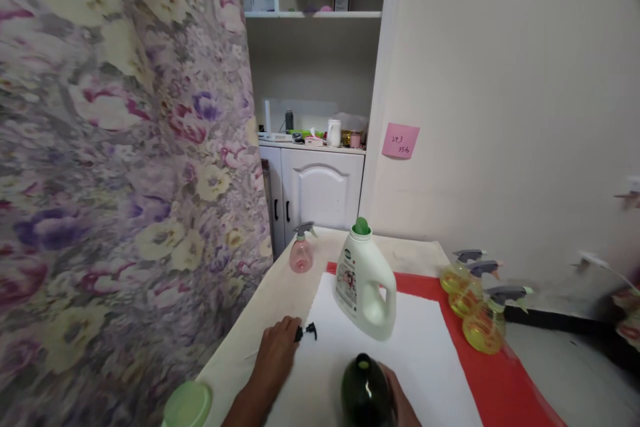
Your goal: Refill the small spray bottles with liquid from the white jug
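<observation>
While my right hand [397, 405] wraps the dark green bottle [364, 388], likely steadying it upright on the white sheet [425, 353], my left hand [277, 355] pinches the black pump cap [307, 332] lying flat, just left of the detergent jug [367, 287].

left hand [276, 350]: on black spray head [306, 331] | right hand [400, 400]: holding green bottle [365, 390]

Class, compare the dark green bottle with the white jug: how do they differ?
The dark green bottle is gripped by the right hand; the white jug stands free. The bottle's mouth looks uncapped; the jug wears a green cap. The jug has a handle; the bottle shows none. Both stand upright on the white sheet.
</observation>
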`<action>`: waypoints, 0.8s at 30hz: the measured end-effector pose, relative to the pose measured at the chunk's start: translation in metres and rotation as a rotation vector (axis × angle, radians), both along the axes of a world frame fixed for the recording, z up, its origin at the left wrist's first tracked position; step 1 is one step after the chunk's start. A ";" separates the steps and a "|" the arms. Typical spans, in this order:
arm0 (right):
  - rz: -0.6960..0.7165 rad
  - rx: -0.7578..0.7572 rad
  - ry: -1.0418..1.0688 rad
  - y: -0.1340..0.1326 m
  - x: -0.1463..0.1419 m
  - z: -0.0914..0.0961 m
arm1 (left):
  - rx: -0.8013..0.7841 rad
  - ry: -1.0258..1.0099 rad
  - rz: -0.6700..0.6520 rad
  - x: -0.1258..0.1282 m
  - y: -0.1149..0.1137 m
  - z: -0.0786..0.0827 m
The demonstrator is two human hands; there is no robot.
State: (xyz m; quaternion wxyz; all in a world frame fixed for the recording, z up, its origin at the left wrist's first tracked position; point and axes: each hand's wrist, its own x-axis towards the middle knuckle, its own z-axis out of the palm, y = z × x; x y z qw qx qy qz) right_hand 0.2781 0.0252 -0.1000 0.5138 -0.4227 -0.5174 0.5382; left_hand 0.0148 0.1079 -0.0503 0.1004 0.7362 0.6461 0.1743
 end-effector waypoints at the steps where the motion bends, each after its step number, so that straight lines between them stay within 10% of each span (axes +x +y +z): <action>1: 0.035 0.047 0.005 0.003 -0.008 0.006 | 0.007 -0.018 0.003 -0.001 0.000 -0.001; 7: -0.007 0.131 -0.092 0.010 -0.031 0.025 | 0.083 -0.230 -0.063 0.004 -0.008 0.001; 17: -0.104 0.178 -0.184 0.008 -0.006 -0.015 | 0.120 -0.626 -0.239 0.042 -0.032 0.033; 24: -0.388 0.113 -0.147 0.032 0.041 0.046 | 0.001 -0.822 -0.361 0.062 -0.042 0.041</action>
